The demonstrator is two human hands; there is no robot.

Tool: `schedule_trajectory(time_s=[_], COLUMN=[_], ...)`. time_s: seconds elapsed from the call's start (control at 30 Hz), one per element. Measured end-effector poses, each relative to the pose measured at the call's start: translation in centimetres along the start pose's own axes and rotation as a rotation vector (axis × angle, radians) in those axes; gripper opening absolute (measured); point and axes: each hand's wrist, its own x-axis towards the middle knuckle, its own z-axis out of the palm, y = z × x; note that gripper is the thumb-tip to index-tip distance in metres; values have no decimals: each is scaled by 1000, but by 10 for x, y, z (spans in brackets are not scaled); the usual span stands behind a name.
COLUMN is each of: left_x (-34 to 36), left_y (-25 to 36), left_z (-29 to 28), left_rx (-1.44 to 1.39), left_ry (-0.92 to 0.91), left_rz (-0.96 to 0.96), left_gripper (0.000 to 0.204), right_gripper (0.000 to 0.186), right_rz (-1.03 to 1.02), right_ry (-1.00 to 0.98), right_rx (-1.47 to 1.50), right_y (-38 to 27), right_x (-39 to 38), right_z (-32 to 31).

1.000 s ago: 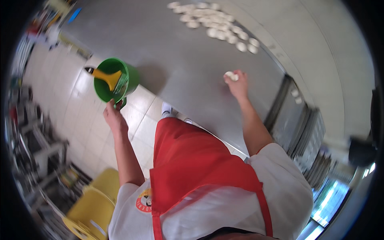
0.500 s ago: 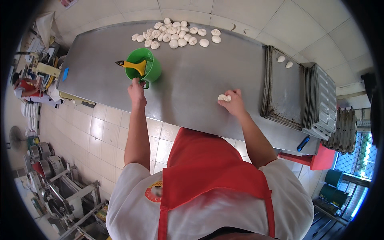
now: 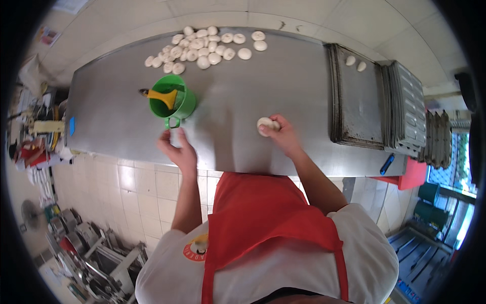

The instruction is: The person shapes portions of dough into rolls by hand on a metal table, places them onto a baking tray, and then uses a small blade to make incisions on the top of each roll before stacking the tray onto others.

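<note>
A green mug [image 3: 187, 101] stands on the steel table [image 3: 228, 86], with a yellow-handled wide brush [image 3: 159, 99] resting inside. Just below its handle, my left hand [image 3: 174, 149] has its fingers apart, holding nothing. My right hand [image 3: 280, 133] is closed on white dough [image 3: 264, 125], perhaps more than one piece, over the middle of the table. Several white dough balls [image 3: 203, 62] are bunched along the table's far edge. Two more pieces [image 3: 350, 60] lie on a stack of dark metal trays [image 3: 357, 106] at the right.
More pans [image 3: 407, 101] are stacked at the table's right end, with a blue handled tool [image 3: 387, 163] below them. A blue card [image 3: 72, 125] lies at the left end. Machinery [image 3: 91, 253] stands at the lower left. A co-worker in a red apron [image 3: 33, 152] is at the far left.
The view has swung toward the table. The mug was in my left hand and now stands released on the table. My right hand still holds dough.
</note>
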Motion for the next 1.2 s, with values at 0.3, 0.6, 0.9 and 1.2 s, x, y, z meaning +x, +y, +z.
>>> schedule_trajectory(time_s=[0.3, 0.6, 0.9, 1.2], left_x=[-46, -99, -81, -88], left_y=[64, -9, -32, 6], left_z=[35, 39, 94, 129], left_rx=[-206, 293, 154, 110], left_ry=[-956, -823, -831, -957], left_rz=[-113, 516, 677, 671], left_gripper=[38, 30, 12, 29], right_gripper=[46, 28, 17, 13], right_rz=[-307, -724, -767, -853], right_ry=[-79, 69, 100, 84], right_rx=[-365, -1178, -1156, -1208], right_y=[-30, 84, 84, 64], right_x=[-33, -71, 2, 1], right_z=[-2, -63, -116, -78])
